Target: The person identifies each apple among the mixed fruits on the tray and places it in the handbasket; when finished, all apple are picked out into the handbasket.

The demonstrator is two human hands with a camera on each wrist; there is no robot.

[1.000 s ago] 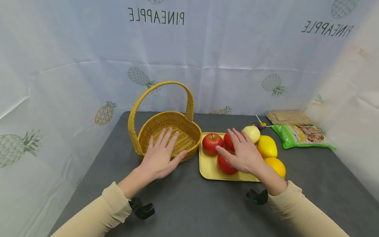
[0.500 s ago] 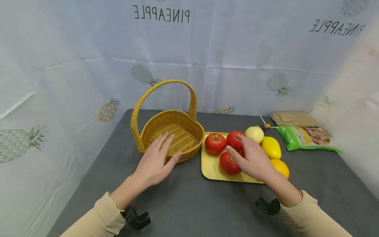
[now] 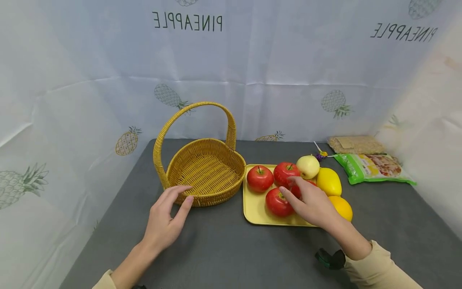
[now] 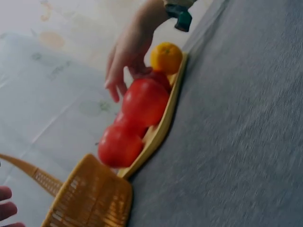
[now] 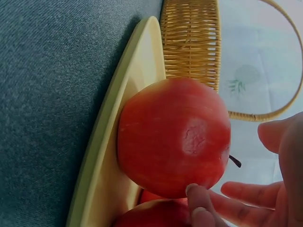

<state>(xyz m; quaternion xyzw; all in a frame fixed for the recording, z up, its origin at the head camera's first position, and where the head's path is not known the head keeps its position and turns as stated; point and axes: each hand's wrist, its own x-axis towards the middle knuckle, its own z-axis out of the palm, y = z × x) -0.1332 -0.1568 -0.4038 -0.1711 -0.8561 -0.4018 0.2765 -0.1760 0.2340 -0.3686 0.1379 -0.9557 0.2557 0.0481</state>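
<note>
While both hands (image 3: pixel 164 223) gape loosely, the right (image 3: pixel 313 204) overhangs apples (image 3: pixel 278 203).

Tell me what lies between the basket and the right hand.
Red apples on the tray; the head view shows them.

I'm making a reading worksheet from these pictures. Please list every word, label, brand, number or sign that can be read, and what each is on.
"PINEAPPLE", mirror-reversed: on the white cloth backdrop, above the basket.
"PINEAPPLE", mirror-reversed: on the same cloth, upper right.
Green-edged packet: pale printing, too small to read.
Tan packet: no readable text.
</note>
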